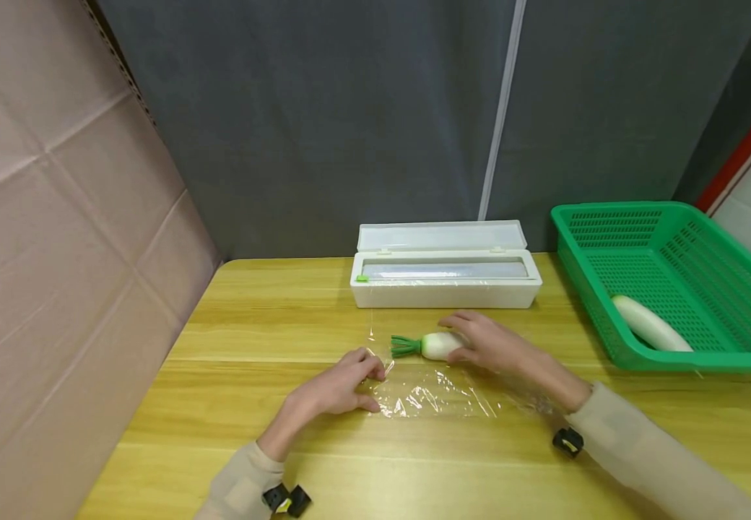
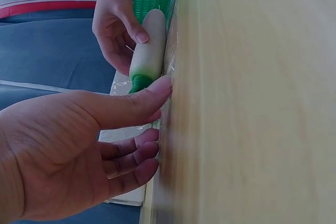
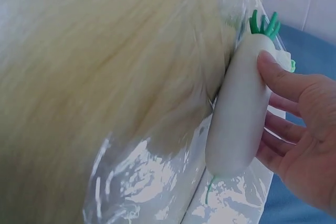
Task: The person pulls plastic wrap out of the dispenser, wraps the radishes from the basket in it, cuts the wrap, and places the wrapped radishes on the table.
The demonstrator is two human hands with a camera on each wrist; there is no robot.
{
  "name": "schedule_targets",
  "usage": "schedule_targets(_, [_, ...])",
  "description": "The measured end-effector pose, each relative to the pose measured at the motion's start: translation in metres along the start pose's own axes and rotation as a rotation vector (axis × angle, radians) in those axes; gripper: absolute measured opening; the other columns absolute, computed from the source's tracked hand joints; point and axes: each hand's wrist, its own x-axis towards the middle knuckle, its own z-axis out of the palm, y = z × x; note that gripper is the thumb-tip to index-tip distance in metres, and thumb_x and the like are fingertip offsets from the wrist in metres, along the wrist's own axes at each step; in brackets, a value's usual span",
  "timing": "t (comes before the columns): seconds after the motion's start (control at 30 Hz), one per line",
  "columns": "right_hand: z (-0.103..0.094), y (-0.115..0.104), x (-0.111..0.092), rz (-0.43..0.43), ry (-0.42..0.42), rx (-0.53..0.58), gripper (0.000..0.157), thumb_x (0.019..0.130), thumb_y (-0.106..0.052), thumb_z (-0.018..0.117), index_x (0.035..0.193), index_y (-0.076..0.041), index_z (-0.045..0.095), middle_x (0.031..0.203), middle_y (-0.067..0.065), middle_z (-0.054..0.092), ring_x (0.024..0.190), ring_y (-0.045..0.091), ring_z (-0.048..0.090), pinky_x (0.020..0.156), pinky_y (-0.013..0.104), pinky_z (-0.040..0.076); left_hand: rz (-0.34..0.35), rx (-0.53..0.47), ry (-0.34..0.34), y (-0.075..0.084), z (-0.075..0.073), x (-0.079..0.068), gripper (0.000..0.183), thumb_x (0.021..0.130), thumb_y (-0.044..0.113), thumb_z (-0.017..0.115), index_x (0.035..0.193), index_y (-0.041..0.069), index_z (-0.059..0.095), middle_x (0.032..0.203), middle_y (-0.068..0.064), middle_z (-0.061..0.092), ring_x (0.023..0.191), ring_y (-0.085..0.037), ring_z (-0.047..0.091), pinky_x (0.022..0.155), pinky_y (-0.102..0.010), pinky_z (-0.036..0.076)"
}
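Note:
A white radish (image 1: 439,346) with green stalks lies on a sheet of clear plastic wrap (image 1: 424,397) on the table. My right hand (image 1: 489,345) holds the radish, thumb on one side and fingers on the other, as the right wrist view shows. In that view the thin root tip (image 3: 209,190) points away from my left hand. At the wrap's left edge, my left hand (image 1: 339,386) touches the film with its fingertips, thumb and fingers apart. Behind the radish stands a white wrap dispenser (image 1: 447,295), lid raised, with a green slider (image 1: 362,278) at its left end.
On the right, a green plastic basket (image 1: 580,289) holds another white radish (image 1: 650,323). The wooden table (image 1: 271,318) meets a dark grey curtain (image 1: 323,130) at the back. A pale wall covering (image 1: 76,289) runs along the left side.

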Motion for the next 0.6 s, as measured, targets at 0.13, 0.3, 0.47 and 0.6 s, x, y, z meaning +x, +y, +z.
schedule_targets(0.13, [-0.003, -0.001, -0.003, 0.019, 0.003, 0.009, 0.060, 0.085, -0.023, 0.082, 0.134, 0.003, 0.059, 0.132, 0.020, 0.060, 0.120, 0.039, 0.057, 0.100, 0.053, 0.048, 0.008, 0.011, -0.002, 0.001, -0.001, 0.000, 0.036, 0.085, 0.022, 0.082, 0.113, 0.013, 0.060, 0.112, 0.002, 0.050, 0.102, -0.018, 0.050, 0.093, -0.036, 0.049])
schedule_targets(0.3, [-0.005, 0.001, -0.008, 0.025, 0.018, -0.002, 0.059, 0.085, -0.024, 0.082, 0.133, 0.003, 0.060, 0.132, 0.019, 0.060, 0.121, 0.038, 0.057, 0.101, 0.053, 0.048, 0.016, 0.020, 0.003, 0.001, -0.001, 0.000, 0.035, 0.085, 0.021, 0.082, 0.113, 0.014, 0.061, 0.111, 0.002, 0.050, 0.100, -0.017, 0.051, 0.092, -0.036, 0.048])
schedule_targets(0.47, [-0.011, 0.000, -0.015, 0.054, 0.044, -0.001, 0.056, 0.086, -0.023, 0.081, 0.132, 0.002, 0.061, 0.131, 0.018, 0.061, 0.120, 0.037, 0.058, 0.100, 0.053, 0.048, 0.032, 0.035, 0.009, 0.002, -0.001, 0.000, 0.035, 0.085, 0.022, 0.082, 0.112, 0.014, 0.062, 0.109, 0.003, 0.050, 0.099, -0.017, 0.051, 0.092, -0.035, 0.048])
schedule_targets(0.6, [-0.019, 0.000, -0.022, 0.080, 0.072, 0.024, 0.050, 0.089, -0.017, 0.079, 0.132, 0.001, 0.061, 0.132, 0.019, 0.061, 0.121, 0.039, 0.058, 0.100, 0.054, 0.048, 0.033, 0.037, 0.009, 0.004, -0.002, -0.001, 0.035, 0.085, 0.021, 0.082, 0.113, 0.013, 0.063, 0.109, 0.002, 0.050, 0.099, -0.017, 0.052, 0.093, -0.036, 0.049])
